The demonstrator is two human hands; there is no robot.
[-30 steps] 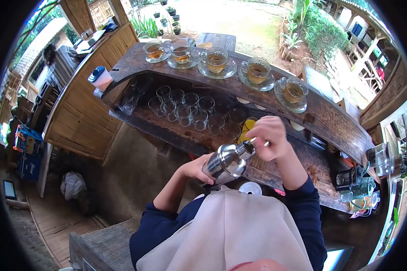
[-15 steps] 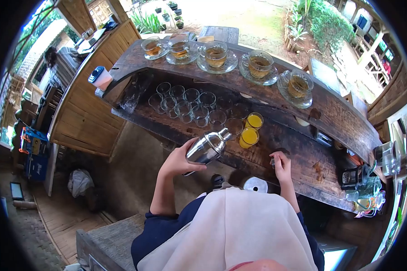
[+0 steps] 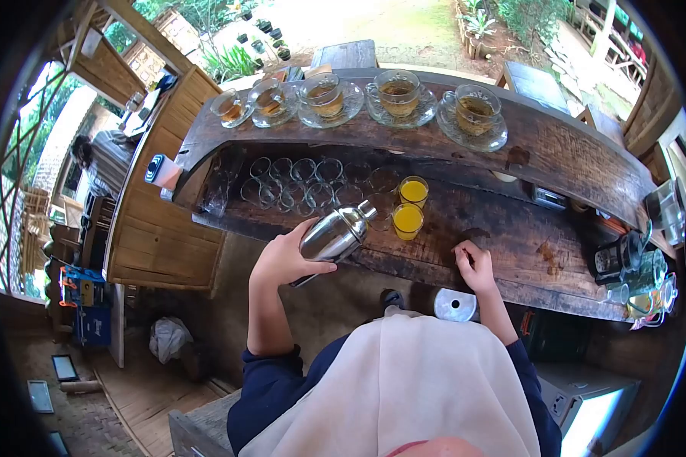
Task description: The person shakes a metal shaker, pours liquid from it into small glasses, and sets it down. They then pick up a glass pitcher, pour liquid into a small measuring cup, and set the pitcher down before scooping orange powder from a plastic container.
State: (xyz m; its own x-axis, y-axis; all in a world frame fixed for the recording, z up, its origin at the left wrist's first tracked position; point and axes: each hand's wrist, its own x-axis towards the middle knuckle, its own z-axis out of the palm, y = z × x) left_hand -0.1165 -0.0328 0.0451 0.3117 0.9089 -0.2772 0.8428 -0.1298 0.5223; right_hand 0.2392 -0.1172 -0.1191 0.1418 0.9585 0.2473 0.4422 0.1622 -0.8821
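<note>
My left hand [image 3: 280, 259] is wrapped round a shiny metal cocktail shaker [image 3: 334, 234]. The shaker tilts, its narrow uncapped-looking top pointing up and right toward two glasses of orange drink. The nearer glass [image 3: 408, 221] and the farther glass [image 3: 414, 190] stand close together on the wooden counter [image 3: 503, 228]. At the counter's front edge, my right hand [image 3: 475, 266] has its fingers curled together; anything inside them is too small or hidden to name. Just left of the orange drinks, several clear glasses [image 3: 301, 171] stand in rows.
Several glass cups of tea [image 3: 399, 95] on saucers line the raised shelf [image 3: 556, 137]. A metal canister [image 3: 456, 305] sits below the counter edge by my body. Glass jugs [image 3: 648, 270] stand at the right end. A person [image 3: 103, 164] is at the left counter.
The whole view has shifted and turned slightly. The shaker stays tilted in my left hand, near the orange drinks. A small object at my right fingers no longer shows clearly.
</note>
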